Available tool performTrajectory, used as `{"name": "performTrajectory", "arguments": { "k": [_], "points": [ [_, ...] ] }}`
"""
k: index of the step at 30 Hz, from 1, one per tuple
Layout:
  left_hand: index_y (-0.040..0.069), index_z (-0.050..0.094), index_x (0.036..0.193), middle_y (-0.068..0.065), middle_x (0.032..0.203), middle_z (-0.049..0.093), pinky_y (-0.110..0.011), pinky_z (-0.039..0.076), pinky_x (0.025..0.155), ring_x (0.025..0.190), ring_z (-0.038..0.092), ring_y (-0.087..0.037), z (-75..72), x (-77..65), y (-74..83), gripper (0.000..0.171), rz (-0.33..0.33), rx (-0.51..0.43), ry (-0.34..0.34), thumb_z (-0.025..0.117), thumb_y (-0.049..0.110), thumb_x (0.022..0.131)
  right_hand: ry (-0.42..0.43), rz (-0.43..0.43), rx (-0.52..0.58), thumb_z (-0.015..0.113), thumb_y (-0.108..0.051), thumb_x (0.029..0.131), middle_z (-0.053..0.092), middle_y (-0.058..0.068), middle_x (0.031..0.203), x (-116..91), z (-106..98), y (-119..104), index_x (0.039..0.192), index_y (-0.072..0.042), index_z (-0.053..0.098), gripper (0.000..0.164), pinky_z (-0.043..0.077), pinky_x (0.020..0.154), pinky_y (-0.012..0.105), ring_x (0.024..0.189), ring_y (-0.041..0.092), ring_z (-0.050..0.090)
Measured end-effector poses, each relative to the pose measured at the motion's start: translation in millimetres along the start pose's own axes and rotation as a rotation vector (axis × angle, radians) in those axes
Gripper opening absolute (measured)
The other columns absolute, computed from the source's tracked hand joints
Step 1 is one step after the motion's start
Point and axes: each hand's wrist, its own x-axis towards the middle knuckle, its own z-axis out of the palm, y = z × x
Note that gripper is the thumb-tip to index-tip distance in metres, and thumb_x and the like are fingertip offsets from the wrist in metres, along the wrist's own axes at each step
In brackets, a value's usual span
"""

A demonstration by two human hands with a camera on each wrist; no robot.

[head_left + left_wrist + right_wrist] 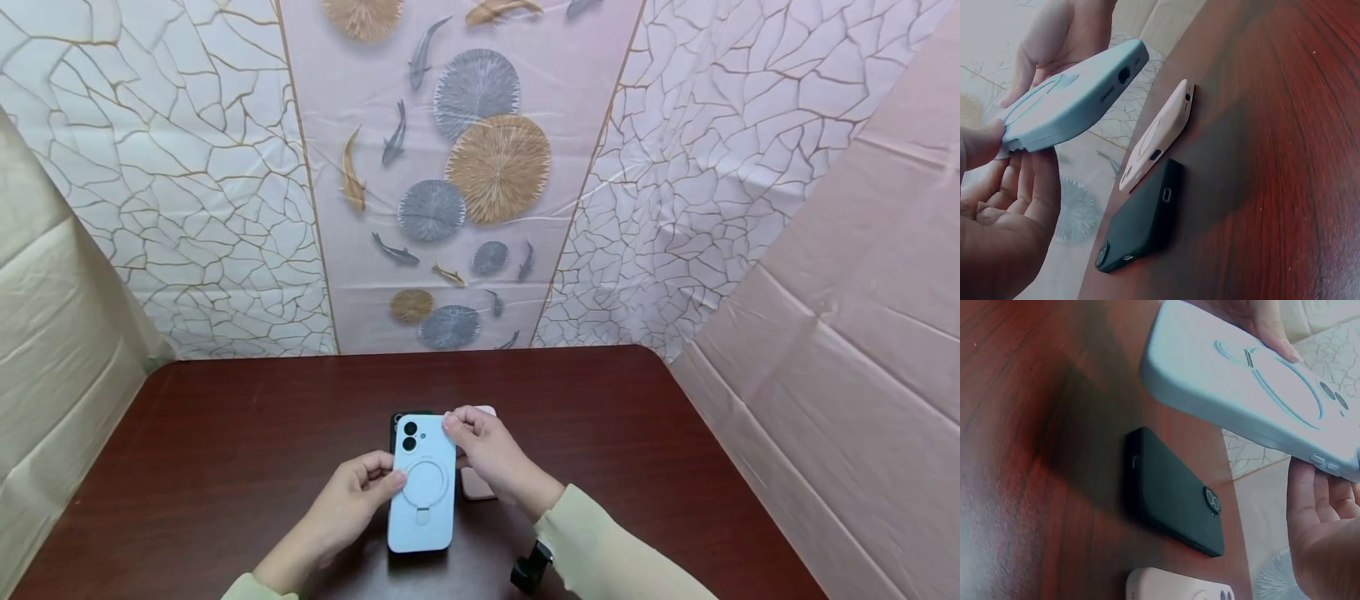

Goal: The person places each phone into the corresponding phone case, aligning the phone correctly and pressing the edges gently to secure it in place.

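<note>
A light blue cased phone (422,533), with a ring and small tab on its back, is held raised and tilted above the table, camera end away from me. My left hand (352,496) pinches its left long edge, thumb on the back and fingers underneath. At the far right corner, my right hand (491,450) grips it, thumb on top and fingertips below beside the side buttons. Beneath and beyond it lies a black cased phone (1175,490), mostly hidden in the head view. Right of that one rests a pink cased phone (478,485), partly behind my right hand.
The dark red wooden table (247,450) has rounded far corners. Patterned cloth (480,250) hangs behind its far edge, and beige cloth (847,400) slopes along the sides. A black strapped device (531,568) hangs at my right wrist, by the light green sleeve (600,542).
</note>
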Motion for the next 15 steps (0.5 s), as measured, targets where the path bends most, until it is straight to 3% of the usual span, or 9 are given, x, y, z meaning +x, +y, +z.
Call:
{"name": "performTrajectory", "arguments": {
  "k": [7,15],
  "points": [
    [-0.006,0.061,0.107,-0.011,0.092,0.066,-0.027,0.051,0.077,0.087,0.060,-0.017,3.3,1.1,-0.4,0.024,-0.033,-0.023,0.100,0.064,0.014,0.094,-0.032,0.028,0.096,0.055,-0.034,0.099,0.068,0.011,0.104,0,0,6,0.110,-0.004,0.059,0.032,0.055,0.078,0.039,0.089,0.019,0.067],
    [-0.003,0.062,0.108,-0.011,0.095,0.067,-0.027,0.050,0.080,0.090,0.061,-0.018,2.4,5.4,2.2,0.021,-0.036,-0.048,0.180,0.062,0.013,0.095,-0.141,0.060,0.074,0.054,-0.030,0.100,0.069,0.011,0.099,-11,7,15,0.109,0.001,0.059,0.032,0.057,0.074,0.040,0.089,0.023,0.068]
  ]
}}
